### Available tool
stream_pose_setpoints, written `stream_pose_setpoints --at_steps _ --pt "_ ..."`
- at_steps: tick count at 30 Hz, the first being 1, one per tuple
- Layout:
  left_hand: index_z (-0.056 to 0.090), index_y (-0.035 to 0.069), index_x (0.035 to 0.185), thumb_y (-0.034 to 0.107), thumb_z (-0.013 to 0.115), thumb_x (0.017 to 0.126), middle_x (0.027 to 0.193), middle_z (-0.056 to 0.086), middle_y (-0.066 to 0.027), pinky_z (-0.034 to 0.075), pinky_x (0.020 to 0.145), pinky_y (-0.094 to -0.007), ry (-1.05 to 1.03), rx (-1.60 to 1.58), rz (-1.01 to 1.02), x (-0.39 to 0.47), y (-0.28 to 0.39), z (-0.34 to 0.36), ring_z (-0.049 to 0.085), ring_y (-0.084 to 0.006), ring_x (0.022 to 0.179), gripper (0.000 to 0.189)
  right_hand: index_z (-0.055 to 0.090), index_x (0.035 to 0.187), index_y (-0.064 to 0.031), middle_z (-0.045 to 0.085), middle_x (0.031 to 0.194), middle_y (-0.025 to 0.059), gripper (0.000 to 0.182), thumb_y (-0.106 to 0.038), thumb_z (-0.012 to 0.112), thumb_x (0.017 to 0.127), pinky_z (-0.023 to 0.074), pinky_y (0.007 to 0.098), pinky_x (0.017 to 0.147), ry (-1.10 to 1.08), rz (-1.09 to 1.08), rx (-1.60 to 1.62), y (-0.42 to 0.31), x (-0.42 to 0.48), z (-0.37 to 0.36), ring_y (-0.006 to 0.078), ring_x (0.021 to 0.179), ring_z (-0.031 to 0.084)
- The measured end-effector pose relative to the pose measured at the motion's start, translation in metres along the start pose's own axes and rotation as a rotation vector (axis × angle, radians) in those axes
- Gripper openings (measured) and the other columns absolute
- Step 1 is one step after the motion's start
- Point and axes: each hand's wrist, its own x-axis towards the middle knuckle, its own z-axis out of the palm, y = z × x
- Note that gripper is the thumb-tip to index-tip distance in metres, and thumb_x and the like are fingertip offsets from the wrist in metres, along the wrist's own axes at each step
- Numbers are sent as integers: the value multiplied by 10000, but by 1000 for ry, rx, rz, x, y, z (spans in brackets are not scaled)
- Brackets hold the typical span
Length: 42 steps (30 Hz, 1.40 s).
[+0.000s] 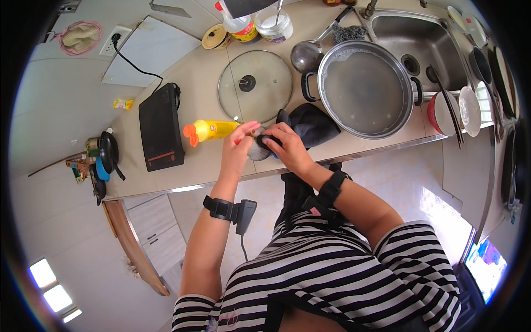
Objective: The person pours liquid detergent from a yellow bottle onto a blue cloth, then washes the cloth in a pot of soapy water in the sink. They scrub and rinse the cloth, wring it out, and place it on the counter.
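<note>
My right hand (288,145) grips a small black rounded object (269,142) near the counter's front edge. Under it shows a greyish rounded item (259,154), partly covered by my fingers, and I cannot tell what it is. My left hand (240,143) is beside this item with its fingers extended; whether it holds anything is hidden. A bit of red shows by the left fingers. Just left of that hand, a yellow bottle (213,130) with an orange cap lies on its side. Dark cloth (313,124) lies bunched to the right of my right hand.
A two-handled steel pot (365,91) of cloudy liquid stands at right, by the sink (415,33). Behind my hands lies a glass lid (265,83), with a ladle (307,56) near it. A black induction cooker (161,128) sits left. Bowls (444,112) and chopsticks (450,108) are at right.
</note>
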Motion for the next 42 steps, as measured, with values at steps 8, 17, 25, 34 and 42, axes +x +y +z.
stream_pose_setpoints --at_steps 8,17,25,34,42 --pt "569 -25 1151 37 414 792 1092 616 -49 368 715 -173 16 93 22 6 -7 -6 487 -44 818 396 495 871 -21 591 780 222 97 -101 522 822 487 482 642 -7 143 -414 18 22 11 422 704 583" --pt "561 -14 1114 249 632 834 1141 552 -111 399 784 -277 322 272 149 -18 -17 -4 482 -165 848 391 575 928 -54 592 869 189 160 -165 588 814 458 439 765 166 237 -457 59 -2 -51 380 853 567" --pt "550 74 824 267 622 875 754 490 35 363 665 -207 348 26 6 -33 -41 6 451 -52 735 212 472 1152 -99 399 1227 197 575 -310 736 688 419 473 889 -159 251 -627 44 -38 -54 403 1088 423" --pt "524 100 795 287 622 875 760 523 22 426 822 -274 622 -532 140 -44 42 20 505 -93 795 226 495 977 -26 584 787 159 326 -123 637 699 474 374 704 96 203 182 -32 -14 -80 365 739 571" --pt "532 102 851 276 593 897 720 496 36 391 678 -231 530 -592 77 -63 83 56 459 -61 692 190 490 938 -48 494 1042 121 418 -100 697 579 389 395 818 123 -353 -211 -59 -8 -47 328 970 450"
